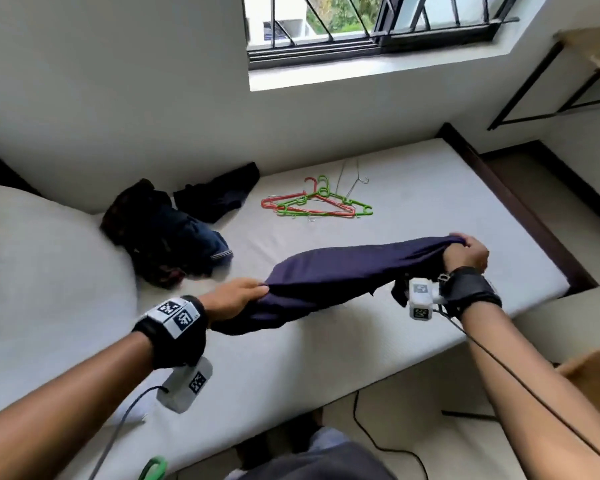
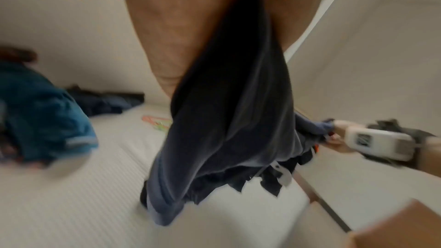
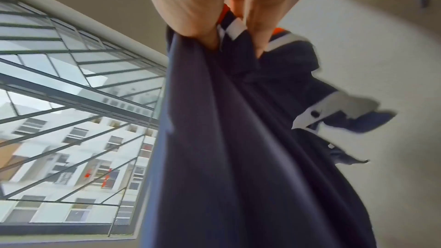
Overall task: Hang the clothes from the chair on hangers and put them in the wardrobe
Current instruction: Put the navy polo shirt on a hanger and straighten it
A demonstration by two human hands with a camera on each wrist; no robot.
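Note:
A navy shirt [image 1: 347, 275] with white and orange collar trim hangs stretched between my two hands above the bed. My left hand [image 1: 236, 296] grips its lower end, seen close up as dark folds [image 2: 226, 120] in the left wrist view. My right hand [image 1: 465, 251] grips the collar end [image 3: 233, 29], with the cloth [image 3: 238, 139] hanging below it. Red and green plastic hangers [image 1: 317, 204] lie tangled with a wire hanger [image 1: 355, 183] on the mattress beyond the shirt. A pile of dark clothes [image 1: 174, 230] with jeans [image 2: 40, 112] sits at the left by the wall.
The white mattress [image 1: 413, 202] fills the middle, with a pillow [image 1: 49, 271] at the left. A barred window [image 1: 361, 26] is in the far wall. A dark bed frame [image 1: 520, 202] runs along the right. A green hanger [image 1: 153, 467] and cables lie near my feet.

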